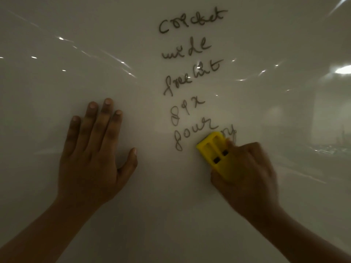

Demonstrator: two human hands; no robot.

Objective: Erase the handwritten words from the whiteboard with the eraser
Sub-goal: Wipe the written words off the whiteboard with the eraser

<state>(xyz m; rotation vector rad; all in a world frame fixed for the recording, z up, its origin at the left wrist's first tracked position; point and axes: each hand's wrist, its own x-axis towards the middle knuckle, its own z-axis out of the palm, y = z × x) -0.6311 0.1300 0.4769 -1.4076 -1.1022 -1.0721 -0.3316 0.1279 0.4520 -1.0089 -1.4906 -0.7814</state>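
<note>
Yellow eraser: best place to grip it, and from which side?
Grip the yellow eraser across its long side edges at the lower end, coming from below-right, as the right hand does. That leaves the flat pad on the whiteboard and the upper end free toward the words.

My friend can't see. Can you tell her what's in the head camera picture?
A right hand presses a yellow eraser on a whiteboard, beside the lowest handwritten words. The left hand lies flat on the board.
</note>
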